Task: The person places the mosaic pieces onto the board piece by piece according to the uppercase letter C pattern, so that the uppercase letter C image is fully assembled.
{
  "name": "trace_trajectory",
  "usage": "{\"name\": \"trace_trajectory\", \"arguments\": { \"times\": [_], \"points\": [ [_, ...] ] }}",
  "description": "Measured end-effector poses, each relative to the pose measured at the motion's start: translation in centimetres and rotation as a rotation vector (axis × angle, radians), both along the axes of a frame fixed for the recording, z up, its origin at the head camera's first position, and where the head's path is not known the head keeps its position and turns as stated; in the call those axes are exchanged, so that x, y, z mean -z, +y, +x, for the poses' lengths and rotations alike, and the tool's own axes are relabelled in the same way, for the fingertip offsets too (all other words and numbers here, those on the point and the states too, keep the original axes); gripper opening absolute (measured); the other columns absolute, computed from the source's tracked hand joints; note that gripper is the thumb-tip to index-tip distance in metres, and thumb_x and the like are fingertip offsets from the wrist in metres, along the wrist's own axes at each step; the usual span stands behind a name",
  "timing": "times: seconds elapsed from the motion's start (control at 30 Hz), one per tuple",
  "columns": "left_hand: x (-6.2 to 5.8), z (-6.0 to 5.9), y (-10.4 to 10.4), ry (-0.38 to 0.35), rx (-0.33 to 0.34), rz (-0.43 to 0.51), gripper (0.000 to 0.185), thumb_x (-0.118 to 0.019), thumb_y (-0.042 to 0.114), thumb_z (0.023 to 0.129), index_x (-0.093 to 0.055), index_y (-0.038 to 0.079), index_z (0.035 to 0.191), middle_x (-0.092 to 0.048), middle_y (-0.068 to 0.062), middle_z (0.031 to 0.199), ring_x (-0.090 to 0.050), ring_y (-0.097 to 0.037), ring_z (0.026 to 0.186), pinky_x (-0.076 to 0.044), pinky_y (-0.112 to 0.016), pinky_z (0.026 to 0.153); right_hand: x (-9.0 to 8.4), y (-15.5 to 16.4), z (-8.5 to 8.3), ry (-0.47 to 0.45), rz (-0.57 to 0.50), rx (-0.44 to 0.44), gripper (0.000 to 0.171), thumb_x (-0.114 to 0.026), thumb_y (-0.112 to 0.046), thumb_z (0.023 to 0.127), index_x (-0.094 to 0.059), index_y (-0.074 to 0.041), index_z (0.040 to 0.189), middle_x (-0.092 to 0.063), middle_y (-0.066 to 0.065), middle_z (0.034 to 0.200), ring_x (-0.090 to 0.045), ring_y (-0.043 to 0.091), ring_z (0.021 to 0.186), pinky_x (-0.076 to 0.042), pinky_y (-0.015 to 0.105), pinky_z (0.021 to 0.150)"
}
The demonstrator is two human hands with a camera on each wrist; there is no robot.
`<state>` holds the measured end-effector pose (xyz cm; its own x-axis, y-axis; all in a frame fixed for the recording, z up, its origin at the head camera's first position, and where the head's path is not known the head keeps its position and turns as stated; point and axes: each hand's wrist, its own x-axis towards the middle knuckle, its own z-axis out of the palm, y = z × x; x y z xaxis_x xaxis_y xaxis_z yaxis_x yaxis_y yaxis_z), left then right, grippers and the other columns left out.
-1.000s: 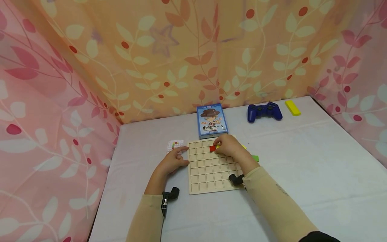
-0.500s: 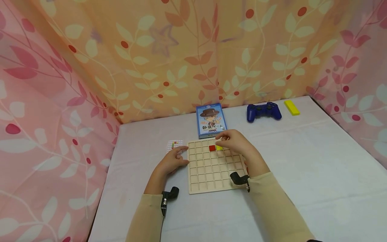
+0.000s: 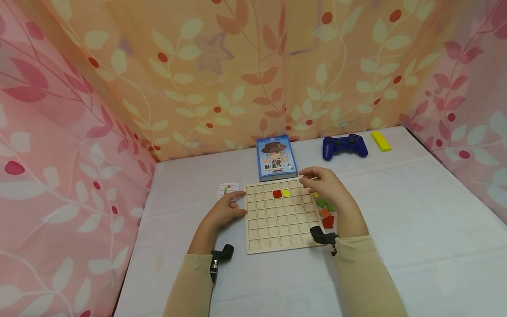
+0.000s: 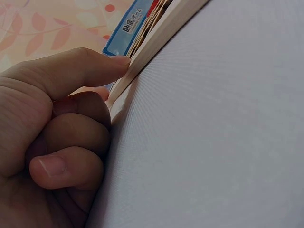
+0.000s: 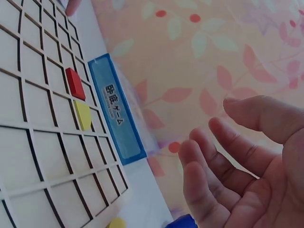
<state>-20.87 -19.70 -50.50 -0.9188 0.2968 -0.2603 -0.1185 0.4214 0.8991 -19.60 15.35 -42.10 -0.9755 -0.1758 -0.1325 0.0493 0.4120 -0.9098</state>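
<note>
A person's left hand (image 3: 223, 211) rested against the left edge of a wooden grid board (image 3: 279, 217) as if steadying it, while the right hand (image 3: 329, 188), fingers loosely spread and empty, hovered over its far right corner beside loose coloured tiles (image 3: 325, 211), with a red tile (image 3: 277, 193) and yellow tile (image 3: 286, 193) seated side by side in the board's second row.

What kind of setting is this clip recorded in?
Probably a home-style tabletop play corner: a cloth-covered table screened by leaf-print curtains, with a wooden grid board, a card game box and a blue game controller.
</note>
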Motion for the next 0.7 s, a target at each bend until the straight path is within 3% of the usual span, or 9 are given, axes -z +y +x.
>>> {"name": "trace_trajectory", "arguments": {
  "times": [0.37,0.63,0.7],
  "points": [
    [-0.1,0.0,0.1,-0.002,-0.002,-0.006,0.071,-0.082,0.01,0.085,-0.053,0.018,0.149,-0.047,0.002,0.058,-0.033,-0.012,0.039,-0.027,-0.028,0.037,1.5,2.2,-0.2,-0.078,0.035,0.124,0.044,-0.063,-0.023,0.103,-0.058,-0.001,0.141,-0.06,0.018,0.129,-0.055,0.03,0.105,-0.051,0.038,0.086],
    [0.0,0.0,0.1,0.003,0.011,0.011,0.07,-0.08,0.008,0.085,-0.053,0.016,0.149,-0.047,0.003,0.057,-0.033,-0.011,0.038,-0.028,-0.027,0.036,3.6,4.3,-0.4,-0.115,0.041,0.114,0.046,-0.064,-0.022,0.102,-0.057,-0.001,0.143,-0.062,0.018,0.126,-0.057,0.029,0.101,-0.05,0.032,0.076],
    [0.0,0.0,0.0,0.009,0.016,0.017,0.07,-0.08,0.008,0.085,-0.053,0.016,0.149,-0.047,0.003,0.056,-0.032,-0.011,0.037,-0.028,-0.027,0.036,4.0,4.6,-0.5,-0.121,0.041,0.099,0.047,-0.065,-0.021,0.101,-0.057,0.0,0.143,-0.063,0.019,0.129,-0.058,0.03,0.102,-0.048,0.034,0.079]
  ]
}}
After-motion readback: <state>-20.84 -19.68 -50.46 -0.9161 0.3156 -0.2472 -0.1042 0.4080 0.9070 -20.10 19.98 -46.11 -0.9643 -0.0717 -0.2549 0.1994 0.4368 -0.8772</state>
